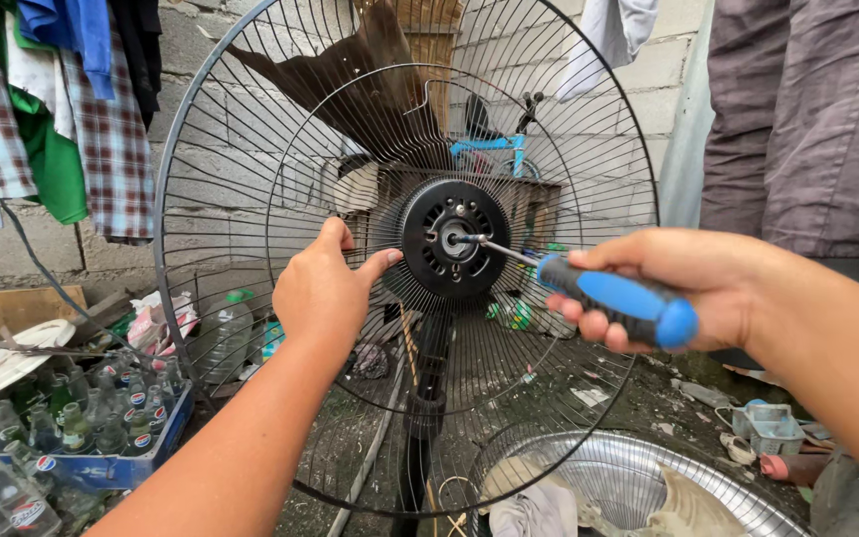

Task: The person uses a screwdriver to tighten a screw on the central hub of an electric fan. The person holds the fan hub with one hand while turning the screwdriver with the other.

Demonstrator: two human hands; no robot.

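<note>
A round black wire fan guard (pixel 251 129) stands upright in front of me on a black stand (pixel 428 398). Its black motor hub (pixel 431 261) sits at the centre. My left hand (pixel 322 288) grips the wires just left of the hub, thumb pointing toward it. My right hand (pixel 668 283) holds a screwdriver (pixel 608 296) with a blue and black handle. Its metal tip touches the middle of the hub.
Clothes (pixel 62 109) hang on the block wall at upper left. A blue crate of glass bottles (pixel 101 423) sits at lower left. A metal basin (pixel 638 477) with rags lies at lower right. A person in dark clothing (pixel 807 119) stands at right.
</note>
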